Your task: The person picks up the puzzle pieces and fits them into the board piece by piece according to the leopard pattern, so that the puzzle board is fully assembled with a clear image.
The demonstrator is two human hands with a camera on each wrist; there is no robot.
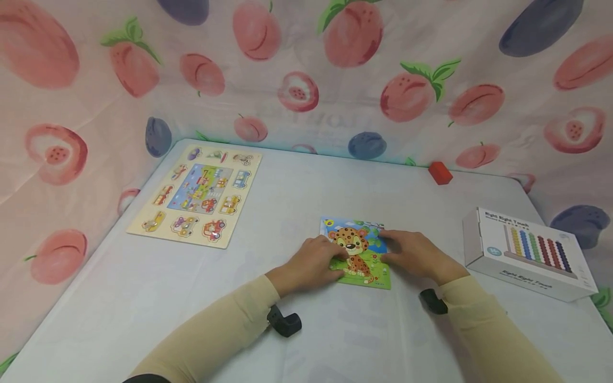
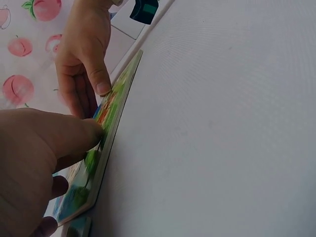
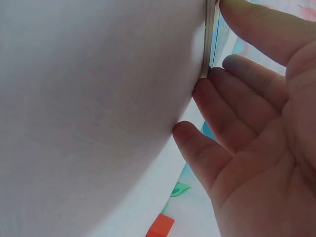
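A small square jigsaw puzzle (image 1: 360,255) of a spotted leopard cub on green grass lies on the table, between both hands. My left hand (image 1: 308,264) touches its left side, and its fingertips reach over the picture. In the left wrist view a digit of the left hand (image 2: 44,153) lies on the puzzle's face (image 2: 91,160), with other fingertips near the edge. On the opposite side, my right hand (image 1: 416,257) has its thumb and extended fingers against the right edge. From the right wrist, the right hand's fingers (image 3: 232,108) are spread, several near the puzzle's corner (image 3: 211,44).
A wooden vehicle puzzle board (image 1: 179,242) lies at the back left. A red block (image 1: 439,173) sits by the back edge. The white box (image 1: 527,252) printed with coloured bead columns stands at the right. Fruit-patterned cloth (image 1: 268,48) hangs behind the white-covered table (image 1: 287,183).
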